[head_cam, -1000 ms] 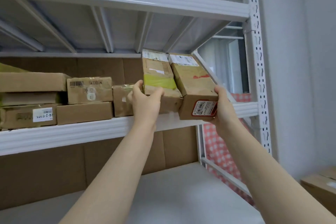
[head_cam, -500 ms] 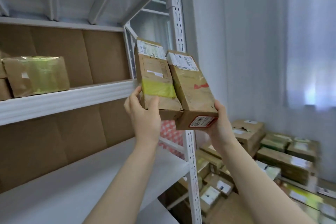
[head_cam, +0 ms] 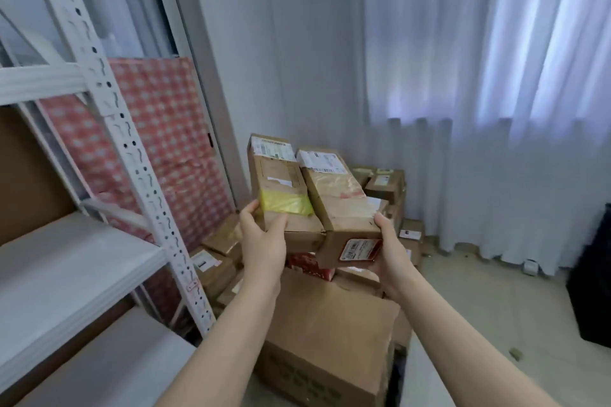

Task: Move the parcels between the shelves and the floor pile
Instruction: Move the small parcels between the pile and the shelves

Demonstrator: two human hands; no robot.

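Gripping yellow-taped box (head_cam: 281, 195) in left hand (head_cam: 263, 243), red-labelled box (head_cam: 340, 208) in right hand (head_cam: 388, 253). Held only by near ends; might tip onto pile (head_cam: 330, 334) at six o'clock.

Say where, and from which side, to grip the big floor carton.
Likely by its left and right walls, two-handed, from the near side: the big carton lies flat, is too wide for a single grip, and parcels crowd its far side.
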